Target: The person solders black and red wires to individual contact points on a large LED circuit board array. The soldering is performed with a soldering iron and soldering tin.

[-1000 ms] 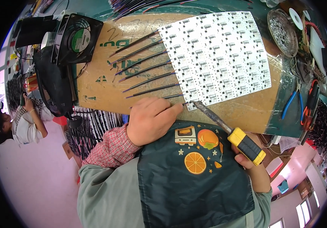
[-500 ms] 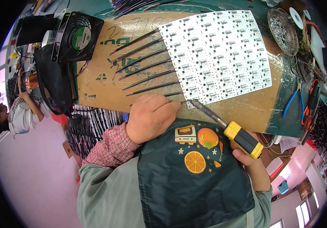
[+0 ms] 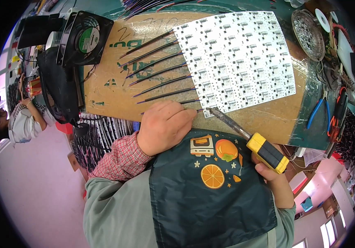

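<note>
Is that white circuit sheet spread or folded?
Spread: the white circuit sheet lies across the brown board, component rows showing, no fold visible.

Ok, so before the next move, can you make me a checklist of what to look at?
1. Left hand holding the thin wire at the circuit board sheet's lower-left corner: ok.
2. Right hand gripping the soldering iron by its yellow-and-black handle: ok.
3. Iron's tip beside that wire's end: ok. Truly touching it: cannot tell.
4. Iron hot: cannot tell; heat doesn't show.
5. Circuit board sheet lying on the brown cardboard: ok.
6. Blue-handled pliers away from both hands: ok, they lie off to the right.
</note>
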### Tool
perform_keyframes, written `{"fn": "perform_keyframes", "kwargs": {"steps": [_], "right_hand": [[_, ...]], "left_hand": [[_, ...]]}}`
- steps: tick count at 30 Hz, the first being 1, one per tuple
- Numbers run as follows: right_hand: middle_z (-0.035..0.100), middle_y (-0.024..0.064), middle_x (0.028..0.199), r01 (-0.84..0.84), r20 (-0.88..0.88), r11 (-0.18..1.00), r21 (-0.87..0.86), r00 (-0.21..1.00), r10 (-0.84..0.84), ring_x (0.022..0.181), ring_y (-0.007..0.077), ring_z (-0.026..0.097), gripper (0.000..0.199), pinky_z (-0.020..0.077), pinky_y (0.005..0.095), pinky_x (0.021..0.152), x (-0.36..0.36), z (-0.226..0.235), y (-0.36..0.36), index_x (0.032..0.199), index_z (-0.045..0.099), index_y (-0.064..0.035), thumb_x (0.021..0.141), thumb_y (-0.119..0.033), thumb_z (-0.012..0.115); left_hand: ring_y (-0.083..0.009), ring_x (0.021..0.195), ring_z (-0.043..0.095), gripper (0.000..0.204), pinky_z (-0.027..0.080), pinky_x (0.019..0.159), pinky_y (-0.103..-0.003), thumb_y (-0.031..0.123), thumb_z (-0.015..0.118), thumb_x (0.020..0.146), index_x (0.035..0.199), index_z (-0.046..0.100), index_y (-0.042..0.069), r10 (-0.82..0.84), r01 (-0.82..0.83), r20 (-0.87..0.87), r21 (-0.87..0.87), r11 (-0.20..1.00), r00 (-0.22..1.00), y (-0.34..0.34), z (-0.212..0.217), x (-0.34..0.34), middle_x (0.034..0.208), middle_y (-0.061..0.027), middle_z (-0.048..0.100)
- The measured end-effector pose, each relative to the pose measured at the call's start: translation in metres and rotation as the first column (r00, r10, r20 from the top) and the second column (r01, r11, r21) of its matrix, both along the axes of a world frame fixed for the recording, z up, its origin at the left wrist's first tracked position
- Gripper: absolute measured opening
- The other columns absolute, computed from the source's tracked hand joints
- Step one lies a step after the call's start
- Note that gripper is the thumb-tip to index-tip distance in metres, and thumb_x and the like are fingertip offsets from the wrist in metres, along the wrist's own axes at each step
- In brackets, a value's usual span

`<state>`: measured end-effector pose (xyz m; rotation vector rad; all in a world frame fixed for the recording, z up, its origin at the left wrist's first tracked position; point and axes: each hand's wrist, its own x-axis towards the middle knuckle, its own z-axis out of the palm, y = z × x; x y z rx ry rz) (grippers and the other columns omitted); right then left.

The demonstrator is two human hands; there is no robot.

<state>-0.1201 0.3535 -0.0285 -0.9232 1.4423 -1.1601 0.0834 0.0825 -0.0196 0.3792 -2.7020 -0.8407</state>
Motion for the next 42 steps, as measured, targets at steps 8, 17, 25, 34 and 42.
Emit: {"fn": "perform_keyframes", "kwargs": {"steps": [8, 17, 25, 34, 42], "right_hand": [[0.065, 0.0157, 0.091, -0.012, 0.019, 0.999, 0.052, 1.0, 0.011, 0.077, 0.0275, 0.064, 0.043, 0.0503, 0.0323, 0.071, -0.003, 0.003, -0.002, 0.103, 0.061, 0.0049, 0.073, -0.025, 0.069], [0.065, 0.0168, 0.095, -0.061, -0.078, 0.997, -0.056, 0.995, 0.056, 0.081, 0.0273, 0.066, 0.045, 0.0505, 0.0325, 0.075, -0.005, -0.006, 0.002, 0.108, 0.059, 0.0056, 0.073, -0.02, 0.07], [0.063, 0.0109, 0.083, -0.01, -0.094, 0.999, -0.037, 0.996, 0.006, 0.069, 0.0239, 0.062, 0.036, 0.0476, 0.0317, 0.063, 0.001, -0.007, 0.004, 0.1, 0.06, 0.0002, 0.074, -0.022, 0.07], [0.056, 0.0075, 0.073, 0.078, 0.113, 0.992, -0.096, 0.991, -0.067, 0.059, 0.0194, 0.054, 0.032, 0.0424, 0.0301, 0.054, 0.003, -0.016, 0.014, 0.092, 0.058, -0.0011, 0.076, -0.026, 0.07], [0.042, -0.0011, 0.062, 0.494, 0.338, 0.866, -0.076, 0.83, -0.443, 0.052, 0.0113, 0.041, 0.073, 0.0337, 0.025, 0.048, -0.001, 0.007, -0.043, 0.128, 0.04, 0.002, 0.077, -0.039, 0.072]], "left_hand": [[-0.027, 0.068, 0.057, 0.018, 0.046, 0.059, -0.036, 0.002, 0.069, 0.071, 0.089, 0.066, 0.006, 0.003, -0.007, 0.057, 0.067, 0.998, 0.998, -0.003, 0.004, 0.0, 0.075, -0.0084, 0.056], [-0.0274, 0.072, 0.058, 0.019, 0.047, 0.061, -0.036, 0.001, 0.068, 0.072, 0.09, 0.066, 0.006, -0.006, -0.001, 0.052, 0.138, 0.99, 0.999, -0.005, 0.003, 0.0, 0.077, -0.0091, 0.057], [-0.027, 0.072, 0.058, 0.018, 0.047, 0.062, -0.036, 0.002, 0.069, 0.072, 0.09, 0.066, 0.006, -0.006, -0.004, 0.079, 0.119, 0.993, 0.997, -0.003, 0.005, 0.0, 0.077, -0.0084, 0.058], [-0.0268, 0.073, 0.058, 0.018, 0.047, 0.062, -0.036, 0.002, 0.069, 0.072, 0.089, 0.066, 0.006, -0.005, -0.003, 0.07, 0.115, 0.993, 0.998, -0.004, 0.007, 0.0, 0.077, -0.0079, 0.058], [-0.0286, 0.073, 0.058, 0.016, 0.048, 0.062, -0.037, 0.004, 0.068, 0.073, 0.089, 0.066, 0.006, -0.06, 0.035, 0.144, 0.17, 0.985, 0.988, -0.011, 0.015, -0.004, 0.077, -0.0093, 0.058]]}}
